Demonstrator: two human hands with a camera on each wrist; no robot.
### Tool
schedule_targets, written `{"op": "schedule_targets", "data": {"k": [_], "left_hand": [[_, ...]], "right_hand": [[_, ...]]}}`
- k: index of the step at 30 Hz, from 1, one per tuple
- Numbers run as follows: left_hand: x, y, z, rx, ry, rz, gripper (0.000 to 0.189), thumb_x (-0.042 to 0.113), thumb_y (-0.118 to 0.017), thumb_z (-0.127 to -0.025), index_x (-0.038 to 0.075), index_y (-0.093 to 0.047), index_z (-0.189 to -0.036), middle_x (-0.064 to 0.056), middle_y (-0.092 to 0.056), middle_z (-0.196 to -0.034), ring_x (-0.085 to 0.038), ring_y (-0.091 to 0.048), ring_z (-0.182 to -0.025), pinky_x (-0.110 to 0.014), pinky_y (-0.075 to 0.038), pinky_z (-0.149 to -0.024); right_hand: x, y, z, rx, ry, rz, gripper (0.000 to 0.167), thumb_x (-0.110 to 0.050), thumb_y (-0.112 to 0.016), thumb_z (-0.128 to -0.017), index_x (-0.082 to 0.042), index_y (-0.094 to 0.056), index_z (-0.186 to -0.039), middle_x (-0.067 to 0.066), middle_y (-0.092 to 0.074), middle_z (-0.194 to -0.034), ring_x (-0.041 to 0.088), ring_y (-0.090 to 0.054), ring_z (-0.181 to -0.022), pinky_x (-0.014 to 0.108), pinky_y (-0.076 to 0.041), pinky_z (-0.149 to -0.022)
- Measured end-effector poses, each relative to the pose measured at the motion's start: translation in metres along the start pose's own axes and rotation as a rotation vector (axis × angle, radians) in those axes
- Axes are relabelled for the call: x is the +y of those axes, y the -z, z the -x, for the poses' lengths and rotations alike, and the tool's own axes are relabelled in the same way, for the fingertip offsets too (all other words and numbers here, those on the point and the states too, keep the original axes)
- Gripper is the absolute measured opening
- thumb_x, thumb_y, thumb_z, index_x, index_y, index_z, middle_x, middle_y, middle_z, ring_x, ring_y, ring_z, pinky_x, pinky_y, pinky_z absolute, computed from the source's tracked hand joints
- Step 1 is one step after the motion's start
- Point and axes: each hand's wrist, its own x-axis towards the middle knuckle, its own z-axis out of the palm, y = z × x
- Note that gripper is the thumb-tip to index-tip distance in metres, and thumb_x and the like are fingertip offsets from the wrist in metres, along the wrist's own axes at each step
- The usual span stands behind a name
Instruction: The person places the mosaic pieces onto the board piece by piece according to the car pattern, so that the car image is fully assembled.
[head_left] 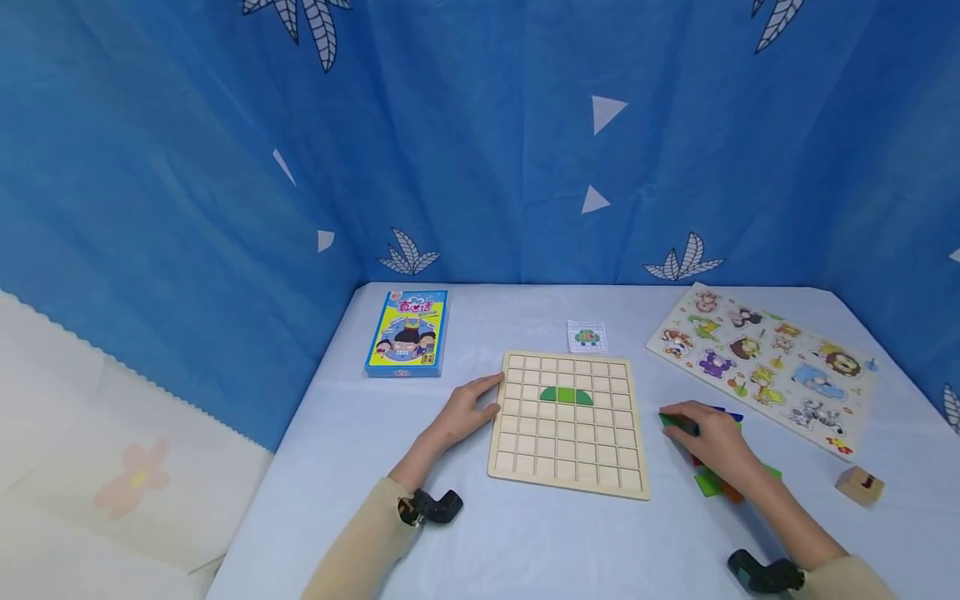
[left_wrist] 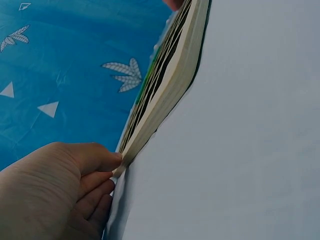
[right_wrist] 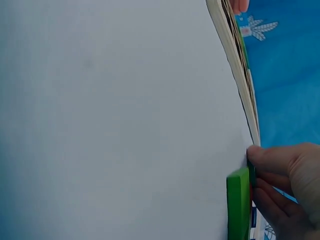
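A square wooden grid board point(head_left: 567, 492) lies flat in front of me, with two dark green quarter-round pieces and a light green square point(head_left: 566, 395) between them in one row. My left hand point(head_left: 459, 417) rests at the board's left edge, thumb and forefinger extended against it. In the left wrist view, the thumb tip touches the board's rim point(left_wrist: 145, 131). To the right of the board, my right hand point(head_left: 708, 437) pinches a dark green block point(right_wrist: 251, 170) between thumb and fingers. Beneath that hand lie loose coloured blocks, including a light green one point(head_left: 707, 484), partly hidden by it.
Above the board lies a small pattern card point(head_left: 587, 337). A blue and yellow card box point(head_left: 407, 334) stands at the back left. An animal puzzle board point(head_left: 765, 367) slants across the right side, with a wooden cube point(head_left: 860, 486) near its lower corner. Blue curtains point(head_left: 480, 142) border the table.
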Motion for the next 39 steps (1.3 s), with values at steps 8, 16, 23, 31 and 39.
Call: {"op": "schedule_targets", "data": {"k": [8,16,23,31,39], "left_hand": [[0.0,0.001,-0.002,0.0,-0.015,0.006,0.054,0.01,-0.062,-0.09,0.006,-0.044,-0.141,-0.01,-0.044,-0.142,-0.023,-0.037,-0.133,-0.035,-0.031,-0.109],[0.001,0.0,-0.002,0.003,0.0,0.017,0.055,0.01,-0.063,-0.09,0.008,-0.044,-0.141,-0.008,-0.044,-0.142,-0.021,-0.036,-0.133,-0.033,-0.03,-0.109],[0.0,-0.001,-0.002,0.005,0.009,0.03,0.054,0.011,-0.063,-0.09,0.008,-0.044,-0.141,-0.008,-0.044,-0.143,-0.021,-0.035,-0.133,-0.034,-0.03,-0.109],[0.0,-0.001,-0.001,0.0,0.008,0.016,0.054,0.011,-0.062,-0.091,0.008,-0.044,-0.142,-0.008,-0.043,-0.143,-0.02,-0.035,-0.133,-0.033,-0.03,-0.109],[0.0,-0.001,-0.001,-0.003,0.008,0.01,0.055,0.011,-0.062,-0.091,0.008,-0.043,-0.142,-0.008,-0.043,-0.143,-0.021,-0.035,-0.133,-0.033,-0.03,-0.109]], "right_hand": [[-0.003,-0.002,-0.004,0.012,0.007,-0.027,0.03,0.005,-0.074,-0.075,-0.001,-0.069,-0.103,0.017,-0.066,-0.103,0.038,-0.06,-0.098,0.052,-0.052,-0.078],[-0.001,0.0,-0.005,0.037,0.003,-0.001,0.03,0.003,-0.077,-0.073,0.0,-0.069,-0.102,0.016,-0.067,-0.097,0.033,-0.064,-0.086,0.047,-0.055,-0.067],[-0.003,0.004,-0.005,-0.056,-0.04,-0.052,0.033,0.008,-0.068,-0.078,0.0,-0.066,-0.111,0.02,-0.064,-0.11,0.041,-0.058,-0.103,0.054,-0.051,-0.081],[-0.002,0.002,-0.003,-0.035,-0.025,-0.039,0.033,0.008,-0.07,-0.077,0.002,-0.066,-0.109,0.02,-0.064,-0.107,0.041,-0.06,-0.099,0.053,-0.052,-0.077],[-0.013,0.008,-0.015,-0.022,-0.045,-0.089,0.032,0.005,-0.071,-0.078,0.0,-0.067,-0.109,0.017,-0.066,-0.104,0.037,-0.063,-0.091,0.05,-0.054,-0.072]]}}
